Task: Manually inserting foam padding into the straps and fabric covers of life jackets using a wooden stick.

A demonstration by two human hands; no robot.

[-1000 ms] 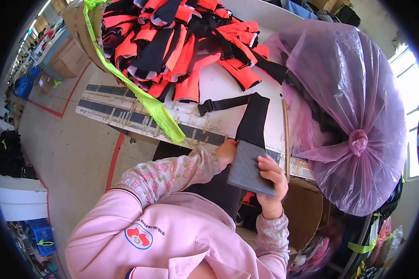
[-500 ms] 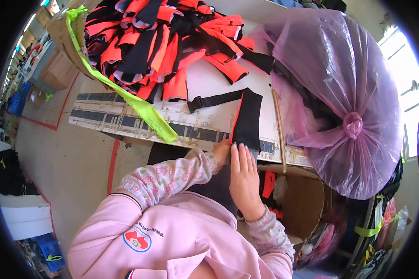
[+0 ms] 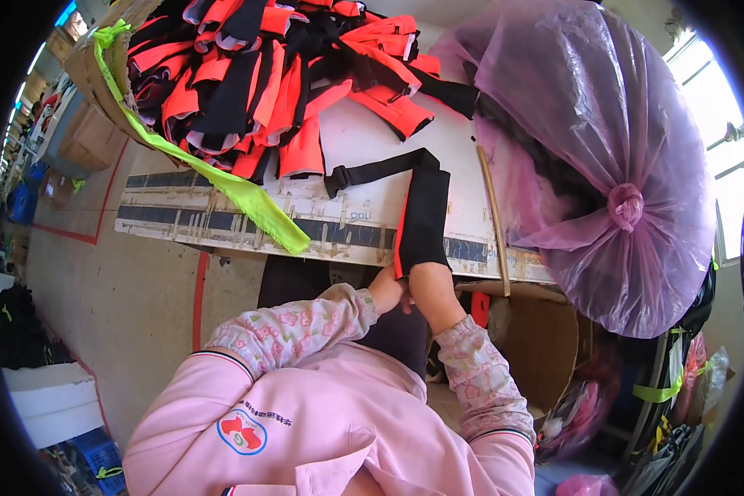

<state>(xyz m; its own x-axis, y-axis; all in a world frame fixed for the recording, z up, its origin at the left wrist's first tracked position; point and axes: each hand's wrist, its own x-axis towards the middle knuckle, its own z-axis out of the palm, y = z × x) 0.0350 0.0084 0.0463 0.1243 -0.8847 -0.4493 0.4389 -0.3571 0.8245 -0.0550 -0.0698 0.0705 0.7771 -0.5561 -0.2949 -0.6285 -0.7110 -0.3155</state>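
Observation:
A flat black fabric sleeve [image 3: 426, 217] with an orange edge lies over the table's front edge. From its far end a black strap [image 3: 380, 171] runs left to a black plastic buckle [image 3: 337, 180]. My left hand [image 3: 388, 288] is closed at the sleeve's near left corner, its fingers partly hidden. My right hand [image 3: 431, 278] reaches into or under the sleeve's near end; only its back and wrist show, and its fingers are covered by the fabric.
A heap of orange and black fabric pieces [image 3: 260, 91] covers the table's far left. A neon-yellow strip [image 3: 248, 194] hangs over the front edge. To the right stand a wooden stick [image 3: 493, 215] and a knotted purple plastic bag [image 3: 587, 140]. Below is a cardboard box [image 3: 537, 347].
My right hand, which lay flat on the sleeve's near end with fingers outstretched, has gone into or under it. The sleeve has shifted slightly left and lies flatter.

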